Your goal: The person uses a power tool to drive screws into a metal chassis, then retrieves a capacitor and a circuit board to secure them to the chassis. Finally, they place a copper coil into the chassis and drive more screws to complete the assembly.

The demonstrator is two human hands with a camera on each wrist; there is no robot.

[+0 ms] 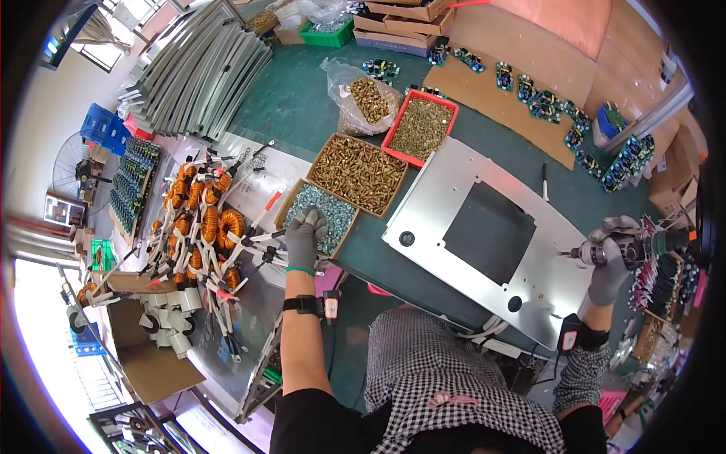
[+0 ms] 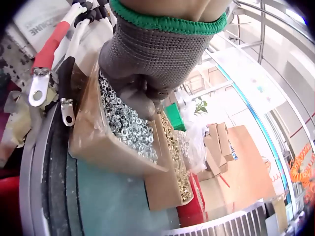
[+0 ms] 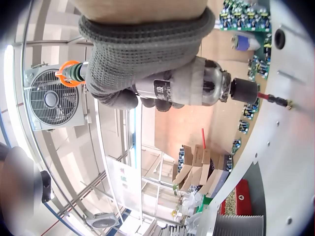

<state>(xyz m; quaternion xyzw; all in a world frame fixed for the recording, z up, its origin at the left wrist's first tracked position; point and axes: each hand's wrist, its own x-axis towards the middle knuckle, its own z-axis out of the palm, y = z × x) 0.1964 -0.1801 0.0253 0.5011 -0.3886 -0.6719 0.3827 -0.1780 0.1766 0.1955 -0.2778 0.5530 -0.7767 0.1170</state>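
Note:
My gloved left hand (image 1: pixel 306 231) reaches into a cardboard box of small silvery nuts (image 1: pixel 336 223). Its bunched fingertips touch the nuts in the left wrist view; I cannot tell whether they pinch any. My gloved right hand (image 1: pixel 609 268) grips a power screwdriver (image 3: pixel 172 88) round its body. The screwdriver's bit (image 3: pixel 268 97) points at the silver metal panel (image 1: pixel 423 200), and a small brass-coloured piece (image 3: pixel 290 104) shows at its tip. The panel lies on the green table, with a large dark rectangle in its middle.
Beside the nuts stand a box of brass-coloured screws (image 1: pixel 359 174), a red tray (image 1: pixel 387 144) of small parts and a bag of brass-coloured pieces (image 1: pixel 369 102). Copper-wound coils with cables (image 1: pixel 204 219) crowd the left. Circuit boards (image 1: pixel 544 106) line cardboard at back right. A screwdriver (image 1: pixel 544 181) lies behind the panel.

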